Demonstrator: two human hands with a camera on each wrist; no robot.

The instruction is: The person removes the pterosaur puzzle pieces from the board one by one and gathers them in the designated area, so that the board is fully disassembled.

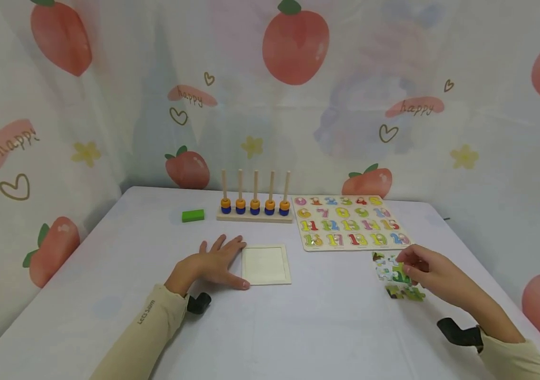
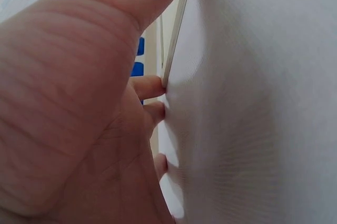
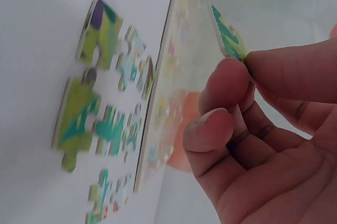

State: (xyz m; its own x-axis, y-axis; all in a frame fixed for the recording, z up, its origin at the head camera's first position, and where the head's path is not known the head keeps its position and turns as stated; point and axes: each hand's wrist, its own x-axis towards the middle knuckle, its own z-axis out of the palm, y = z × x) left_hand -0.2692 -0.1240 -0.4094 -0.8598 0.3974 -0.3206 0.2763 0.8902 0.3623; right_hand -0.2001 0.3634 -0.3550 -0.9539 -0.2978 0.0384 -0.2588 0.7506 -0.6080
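My left hand point(image 1: 213, 265) rests on the white table with its fingers spread. Its thumb and index fingertip touch the left edge of a square cream puzzle frame point(image 1: 265, 265). In the left wrist view, the palm of the left hand point(image 2: 100, 124) hides most of that frame. Over on the right, my right hand point(image 1: 436, 273) pinches a green jigsaw piece point(image 3: 228, 34) between thumb and fingers, lifted above the table. Several loose jigsaw pieces point(image 3: 78, 116), green, white and teal, lie below and beside that hand; some are partly hidden by it in the head view.
A number puzzle board point(image 1: 346, 224) lies behind the loose pieces. At the back stands a wooden peg stand point(image 1: 254, 217) with orange and blue beads on its pegs. Left of it is a green block point(image 1: 193, 215). A fruit-printed cloth point(image 1: 293, 132) hangs behind the table.
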